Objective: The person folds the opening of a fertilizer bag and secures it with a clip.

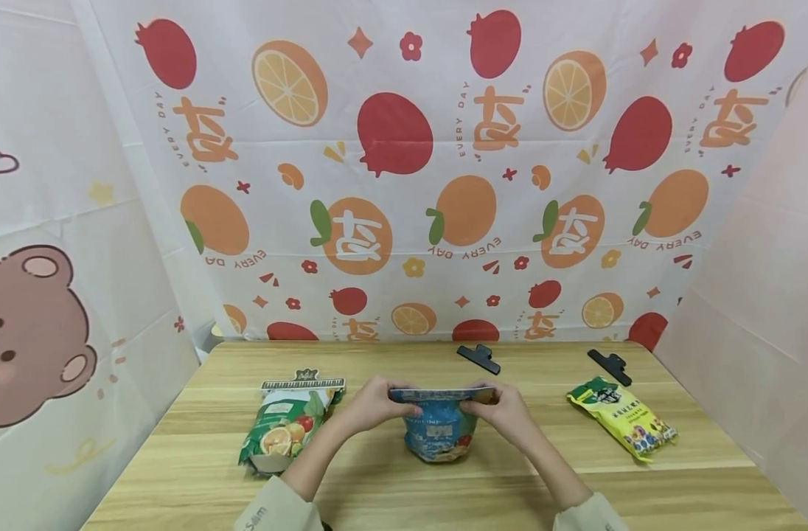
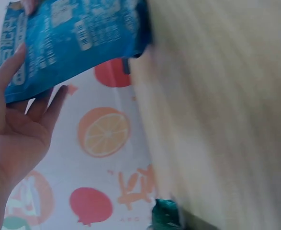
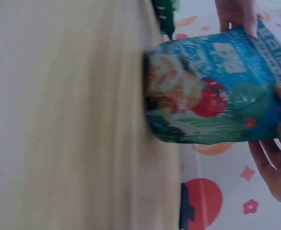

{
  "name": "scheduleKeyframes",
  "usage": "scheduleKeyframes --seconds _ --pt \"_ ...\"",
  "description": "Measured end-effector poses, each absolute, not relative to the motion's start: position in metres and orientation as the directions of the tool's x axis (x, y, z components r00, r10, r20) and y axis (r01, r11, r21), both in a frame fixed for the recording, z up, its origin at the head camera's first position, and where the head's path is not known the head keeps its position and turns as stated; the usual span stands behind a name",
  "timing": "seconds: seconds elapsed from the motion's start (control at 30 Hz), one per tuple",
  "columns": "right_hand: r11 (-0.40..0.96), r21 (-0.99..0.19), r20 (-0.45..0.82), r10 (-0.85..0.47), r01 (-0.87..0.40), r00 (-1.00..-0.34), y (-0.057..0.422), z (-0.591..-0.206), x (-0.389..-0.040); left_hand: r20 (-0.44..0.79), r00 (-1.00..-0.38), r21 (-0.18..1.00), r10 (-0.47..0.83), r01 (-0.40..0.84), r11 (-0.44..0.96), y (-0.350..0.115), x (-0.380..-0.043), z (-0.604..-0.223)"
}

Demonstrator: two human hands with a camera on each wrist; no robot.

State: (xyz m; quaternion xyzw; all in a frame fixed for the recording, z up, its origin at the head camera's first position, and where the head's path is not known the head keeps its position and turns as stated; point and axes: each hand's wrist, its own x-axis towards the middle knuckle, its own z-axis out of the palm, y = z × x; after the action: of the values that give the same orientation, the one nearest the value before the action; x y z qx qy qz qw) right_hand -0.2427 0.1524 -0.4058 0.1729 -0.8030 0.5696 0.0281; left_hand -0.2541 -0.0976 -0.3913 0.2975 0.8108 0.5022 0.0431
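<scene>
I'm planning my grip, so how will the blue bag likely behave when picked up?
The blue bag is probably floppy, since its film looks creased. Its contents may sag, as the lower part looks fuller than the flat top. Shiny highlights suggest it could be slippery.

Looks like a makeshift curtained booth tbh: fruit-print sheet (image 1: 404,214) hung across the back, bear-print cloth (image 1: 39,339) on the left, pale pinkish cloth (image 1: 762,310) on the right, woodgrain table (image 1: 384,494) between them.
</scene>
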Motion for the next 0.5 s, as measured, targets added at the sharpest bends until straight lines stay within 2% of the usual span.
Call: scheduleKeyframes --seconds 0.13,0.2,0.27,0.33,0.43,0.5 --pt "0.381 -0.851 0.293 -0.230 -0.363 -0.928 0.152 -0.396 -0.241 0.232 -0.801 0.806 0.552 0.475 0.352 -0.098 -0.253 -0.381" --pt "0.474 -0.745 0.381 -0.274 -0.469 -0.883 0.151 -0.392 -0.240 0.246 -0.796 0.761 0.553 0.512 0.399 -0.095 -0.251 -0.377" --pt "0.573 -0.555 0.495 -0.355 -0.603 -0.793 0.149 -0.388 -0.240 0.271 -0.784 0.658 0.559 0.574 0.486 -0.091 -0.248 -0.373" --pt "0.648 -0.302 0.592 -0.448 -0.700 -0.670 0.146 -0.385 -0.240 0.298 -0.766 0.520 0.570 0.631 0.576 -0.084 -0.246 -0.369" --pt "0.682 0.008 0.653 -0.557 -0.731 -0.512 0.141 -0.380 -0.239 0.329 -0.736 0.305 0.591 0.676 0.671 -0.073 -0.243 -0.364" --pt "0.687 0.106 0.644 -0.598 -0.718 -0.477 0.137 -0.377 -0.236 0.331 -0.729 0.228 0.599 0.678 0.699 -0.066 -0.242 -0.363"
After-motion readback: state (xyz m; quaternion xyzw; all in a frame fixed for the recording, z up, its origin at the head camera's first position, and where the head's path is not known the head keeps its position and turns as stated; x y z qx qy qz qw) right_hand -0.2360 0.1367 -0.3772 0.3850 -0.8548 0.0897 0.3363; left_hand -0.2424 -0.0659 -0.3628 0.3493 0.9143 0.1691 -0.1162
